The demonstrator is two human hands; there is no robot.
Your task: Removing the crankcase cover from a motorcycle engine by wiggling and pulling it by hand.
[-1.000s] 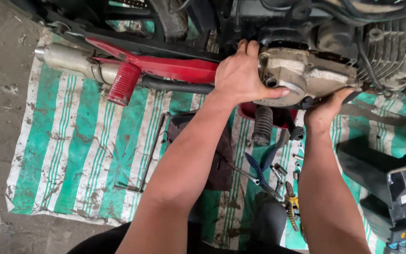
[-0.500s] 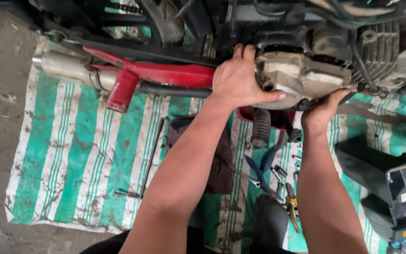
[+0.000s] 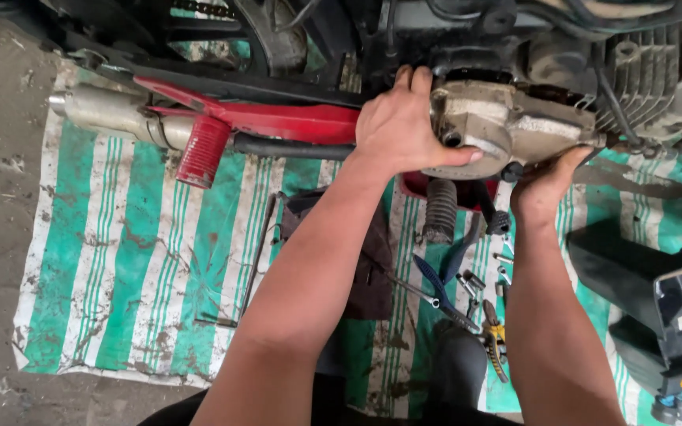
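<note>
A motorcycle lies across the top of the view with its grey engine side cover [image 3: 507, 126] facing me. My left hand [image 3: 404, 126] grips the cover's left end, thumb along its lower edge. My right hand [image 3: 546, 185] reaches under the cover's right lower edge; its fingers are hidden beneath the casing. A finned cylinder [image 3: 641, 71] sits to the right of the cover. Below the cover hangs a ribbed black rubber footpeg [image 3: 440, 211].
A green and white striped mat [image 3: 144, 268] covers the ground. On it lie blue-handled pliers [image 3: 440, 284], a yellow-handled tool [image 3: 495, 343], small sockets and a long metal rod [image 3: 250, 268]. A red frame part [image 3: 278, 122], a silver exhaust [image 3: 108, 114] and black plastic parts [image 3: 672, 315] surround me.
The view has shifted slightly. Both hands keep their hold at the engine cover, the left hand shifted a little along its left end.
</note>
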